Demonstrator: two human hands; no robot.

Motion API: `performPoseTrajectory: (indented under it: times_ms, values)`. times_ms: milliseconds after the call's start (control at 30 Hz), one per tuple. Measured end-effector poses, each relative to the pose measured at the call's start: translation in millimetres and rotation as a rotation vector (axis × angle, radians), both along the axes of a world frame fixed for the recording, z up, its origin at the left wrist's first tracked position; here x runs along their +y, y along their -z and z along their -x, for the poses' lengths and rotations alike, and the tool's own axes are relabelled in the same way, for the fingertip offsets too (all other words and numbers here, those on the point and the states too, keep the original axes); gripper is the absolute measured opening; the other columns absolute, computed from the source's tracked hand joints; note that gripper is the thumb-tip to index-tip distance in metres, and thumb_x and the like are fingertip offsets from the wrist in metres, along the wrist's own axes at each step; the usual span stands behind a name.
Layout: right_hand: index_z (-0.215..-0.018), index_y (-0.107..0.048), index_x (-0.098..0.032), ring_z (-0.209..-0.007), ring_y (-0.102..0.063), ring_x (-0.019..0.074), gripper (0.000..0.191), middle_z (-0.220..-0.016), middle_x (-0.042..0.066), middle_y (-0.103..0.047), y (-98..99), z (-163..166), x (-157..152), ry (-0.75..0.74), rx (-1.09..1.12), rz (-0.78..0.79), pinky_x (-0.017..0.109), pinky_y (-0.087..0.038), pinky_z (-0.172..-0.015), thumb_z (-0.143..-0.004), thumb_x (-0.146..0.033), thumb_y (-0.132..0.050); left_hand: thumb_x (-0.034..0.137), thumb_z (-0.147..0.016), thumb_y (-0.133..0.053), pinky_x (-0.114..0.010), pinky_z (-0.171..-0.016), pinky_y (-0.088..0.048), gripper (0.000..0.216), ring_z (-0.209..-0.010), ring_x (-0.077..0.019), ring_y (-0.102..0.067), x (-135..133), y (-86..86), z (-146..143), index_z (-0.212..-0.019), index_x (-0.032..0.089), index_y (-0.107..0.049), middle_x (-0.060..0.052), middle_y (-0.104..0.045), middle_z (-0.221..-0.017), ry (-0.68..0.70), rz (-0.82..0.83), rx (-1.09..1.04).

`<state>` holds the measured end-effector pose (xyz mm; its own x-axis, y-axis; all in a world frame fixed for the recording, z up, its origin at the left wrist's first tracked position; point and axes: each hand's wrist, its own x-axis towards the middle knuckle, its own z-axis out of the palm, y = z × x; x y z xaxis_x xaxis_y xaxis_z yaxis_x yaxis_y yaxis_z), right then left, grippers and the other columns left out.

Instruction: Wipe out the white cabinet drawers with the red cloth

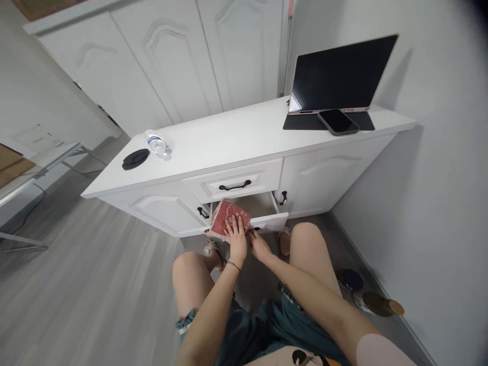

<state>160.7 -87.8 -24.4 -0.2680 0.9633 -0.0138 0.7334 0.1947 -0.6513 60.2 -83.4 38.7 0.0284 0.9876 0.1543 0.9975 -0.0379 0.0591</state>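
Observation:
My left hand [237,238] grips a folded red-and-beige patterned cloth [223,216], fingers laid across its top; the thumb is not clearly visible. The cloth is tilted over the left part of the pulled-out lower drawer [277,221] and covers some of its front panel. My right hand [260,246] is at the drawer front, its fingers curled at the dark drawer handle [256,229], which they partly hide. Bare inner floor shows on the drawer's right side. Above it, the upper drawer [244,179] is shut.
On the white cabinet top [229,137] are a clear plastic bottle [156,144], a black oval object [136,159], a propped tablet [339,76] and a phone [338,122]. A bottle with a tan cap [377,304] stands by the right wall. My knees flank the drawer.

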Motion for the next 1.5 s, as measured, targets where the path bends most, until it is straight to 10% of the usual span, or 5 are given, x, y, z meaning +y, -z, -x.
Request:
performPoseTrajectory:
  times_ms: [300,533,833,1133,1500]
  values:
    - [-0.095,-0.063,-0.018,-0.089,-0.061,0.0207,0.028,-0.097,0.009,-0.065,-28.2,-44,0,0.319,0.159,-0.16,0.032,-0.047,-0.082,-0.086,-0.014,-0.037,0.005,-0.086,-0.029,-0.062,-0.106,-0.026,0.063,-0.141,-0.0373,0.001,-1,0.2,-34,-0.148,0.012,-0.018,-0.012,-0.016,-0.156,0.066,-0.025,0.005]
    - [-0.105,-0.062,-0.017,-0.102,-0.053,0.0245,0.03,-0.106,0.012,-0.06,-62.2,-109,23,0.363,0.096,-0.502,0.038,-0.043,-0.092,-0.088,-0.02,-0.038,0.002,-0.083,-0.03,-0.06,-0.105,-0.029,0.066,-0.142,-0.0349,-0.004,-2,5.3,-63,-0.148,0.014,-0.022,-0.014,-0.018,-0.155,0.142,-0.044,0.008]
    - [-0.091,-0.064,-0.017,-0.085,-0.062,0.0246,0.041,-0.092,0.012,-0.069,-66.0,-159,55,0.163,0.107,-0.169,0.037,-0.047,-0.079,-0.093,-0.037,-0.028,0.007,-0.085,-0.034,-0.059,-0.107,-0.03,0.063,-0.142,-0.034,-0.01,-6,11.5,-103,-0.147,0.018,-0.026,-0.009,-0.019,-0.156,0.411,-0.034,0.026]
    - [-0.075,-0.06,-0.019,-0.073,-0.062,0.0242,0.06,-0.079,0.012,-0.069,-69.2,-150,49,0.297,0.197,-0.11,0.034,-0.045,-0.07,-0.092,-0.056,-0.015,0.011,-0.089,-0.032,-0.05,-0.114,-0.022,0.059,-0.142,-0.0225,-0.018,5,37.8,-67,-0.146,0.024,-0.027,-0.001,-0.029,-0.153,0.711,0.124,0.045]
    - [-0.083,-0.069,-0.018,-0.087,-0.064,0.0269,0.069,-0.088,0.013,-0.071,-63.1,-147,55,0.326,0.22,-0.133,0.038,-0.046,-0.081,-0.091,-0.062,-0.016,0.002,-0.081,-0.045,-0.044,-0.115,-0.018,0.054,-0.132,-0.0176,-0.04,8,43.0,0,-0.123,0.034,-0.057,-0.002,-0.06,-0.128,0.596,0.313,-0.168]
